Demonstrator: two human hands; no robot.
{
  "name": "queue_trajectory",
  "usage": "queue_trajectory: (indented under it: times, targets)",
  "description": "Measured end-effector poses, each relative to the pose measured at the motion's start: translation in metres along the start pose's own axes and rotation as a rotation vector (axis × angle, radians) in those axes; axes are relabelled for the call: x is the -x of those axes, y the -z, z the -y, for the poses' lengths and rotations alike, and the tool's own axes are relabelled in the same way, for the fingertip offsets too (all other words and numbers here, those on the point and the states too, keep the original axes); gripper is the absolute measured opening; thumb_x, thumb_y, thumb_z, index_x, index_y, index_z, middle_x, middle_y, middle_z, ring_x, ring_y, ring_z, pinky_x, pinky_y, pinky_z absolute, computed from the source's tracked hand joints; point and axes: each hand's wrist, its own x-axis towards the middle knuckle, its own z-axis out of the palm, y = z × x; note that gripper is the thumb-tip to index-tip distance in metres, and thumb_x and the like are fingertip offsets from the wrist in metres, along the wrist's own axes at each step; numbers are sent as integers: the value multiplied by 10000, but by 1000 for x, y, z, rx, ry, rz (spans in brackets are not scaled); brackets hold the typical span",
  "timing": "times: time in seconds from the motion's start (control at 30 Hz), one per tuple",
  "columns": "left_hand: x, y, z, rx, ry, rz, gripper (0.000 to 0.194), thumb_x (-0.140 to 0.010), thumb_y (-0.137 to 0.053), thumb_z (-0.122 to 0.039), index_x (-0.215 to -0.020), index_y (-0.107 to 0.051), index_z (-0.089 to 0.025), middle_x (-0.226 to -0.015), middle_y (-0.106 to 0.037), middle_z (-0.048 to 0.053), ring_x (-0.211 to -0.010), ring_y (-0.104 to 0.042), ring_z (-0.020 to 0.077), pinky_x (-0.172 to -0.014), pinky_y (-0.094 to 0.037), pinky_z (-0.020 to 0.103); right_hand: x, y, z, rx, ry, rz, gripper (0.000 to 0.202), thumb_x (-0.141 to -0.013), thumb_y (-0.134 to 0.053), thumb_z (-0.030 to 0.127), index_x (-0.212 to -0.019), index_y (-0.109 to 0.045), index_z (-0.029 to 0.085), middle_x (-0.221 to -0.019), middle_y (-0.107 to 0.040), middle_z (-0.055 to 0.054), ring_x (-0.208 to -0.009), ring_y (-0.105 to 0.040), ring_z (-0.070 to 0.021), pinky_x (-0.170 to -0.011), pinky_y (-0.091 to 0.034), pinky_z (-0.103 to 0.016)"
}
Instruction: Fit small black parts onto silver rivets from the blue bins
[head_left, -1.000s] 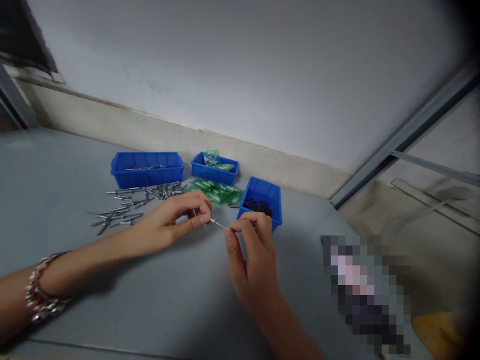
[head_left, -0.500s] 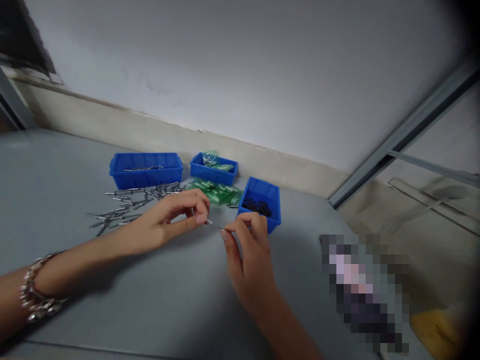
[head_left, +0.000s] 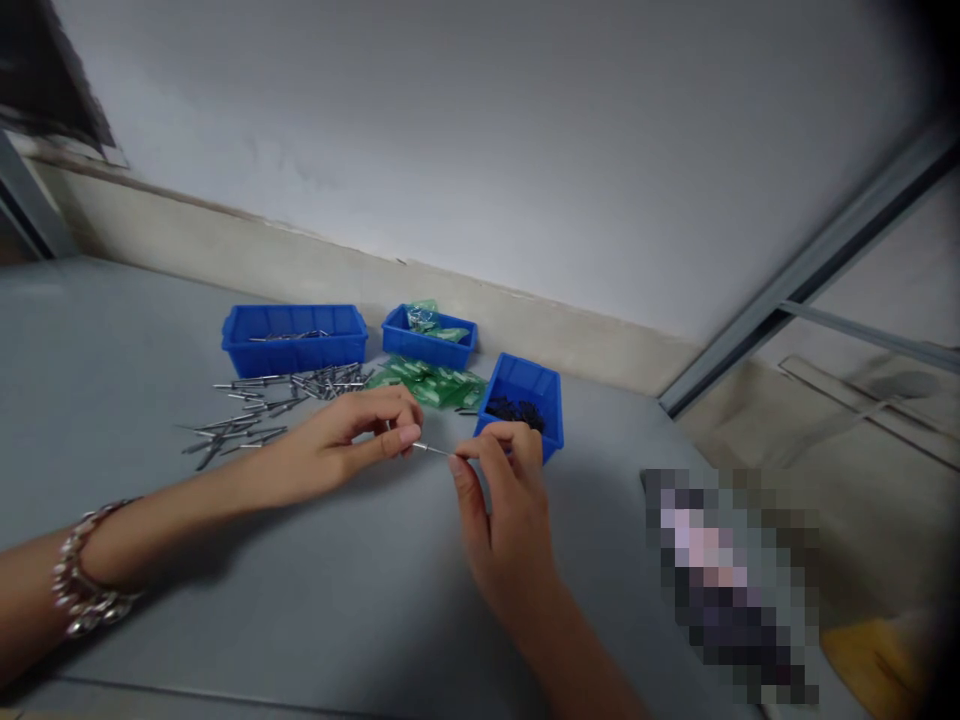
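Note:
My left hand [head_left: 352, 435] pinches one end of a thin metal rod [head_left: 433, 448] between thumb and fingers. At the rod's other end are the closed thumb and fingertip of my right hand [head_left: 510, 500]. Just behind my right hand is a blue bin [head_left: 556, 400] with small black parts [head_left: 516, 411] inside. Green plastic packets [head_left: 442, 385] lie beyond my fingertips. Several loose metal rods [head_left: 232, 430] are spread behind my left forearm.
A long blue bin [head_left: 296, 357] holding metal rods and a smaller blue bin [head_left: 431, 350] with green packets stand near the wall [head_left: 465, 285]. A metal frame [head_left: 750, 300] rises at the right, above a pixelated area.
My hands have shifted slightly right in view and sit a little farther apart. More of the thin rod shows between them.

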Motion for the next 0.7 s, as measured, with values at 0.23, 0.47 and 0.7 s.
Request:
queue_trajectory:
  times: [0.23, 0.47, 0.7]
  targets:
    - [-1, -2, -1, 6, -4, -55, 175, -871, -441, -273, -756, -501, -155, -838, -507, 17, -779, -484, 118, -701, -399, 243, -1, 2, 1, -29, -2, 29, 159, -888, -372, 152, -774, -483, 162, -856, -436, -66, -802, -403, -188, -722, -355, -354]
    - [0, -2, 1, 3, 34, 1, 245, -893, -377, -314, -784, -530, -157, -799, -527, 22, -750, -479, 129, -664, -396, 252, -3, 2, 0, -60, 28, -8, 144, -876, -370, 125, -806, -492, 153, -858, -428, -66, -808, -406, -185, -727, -352, -354]
    - [0, -2, 1, 14, 20, -17, 253, -878, -412, -323, -726, -519, -151, -788, -520, 22, -736, -479, 128, -683, -399, 260, -4, 3, -2, -60, 16, 10, 168, -900, -381, 198, -784, -497, 161, -854, -437, -58, -812, -411, -181, -731, -354, -350]
